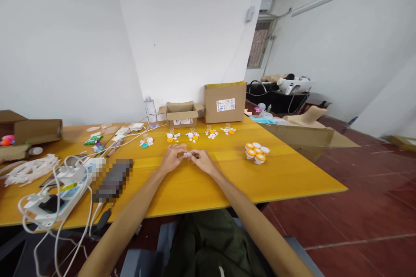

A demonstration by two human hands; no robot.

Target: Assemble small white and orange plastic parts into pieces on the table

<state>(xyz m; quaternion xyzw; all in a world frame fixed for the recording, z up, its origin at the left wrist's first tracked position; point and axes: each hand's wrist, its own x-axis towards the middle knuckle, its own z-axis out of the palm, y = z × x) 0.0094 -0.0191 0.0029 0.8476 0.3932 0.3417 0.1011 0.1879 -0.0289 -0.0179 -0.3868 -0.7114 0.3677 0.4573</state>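
Together, both hands (187,159) pinch one small brown piece (183,154) beside two cardboard boxes (225,102).

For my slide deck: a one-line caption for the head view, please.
Left hand and right hand together grip a small brown piece over a yellow table.

Both arms are bare all the way up, no sleeves, no watch, no gloves on the left hand (171,159) or right hand (202,161). Dark olive-green trousers (208,242) down below, with a little white bit of cord poking out near the bottom edge
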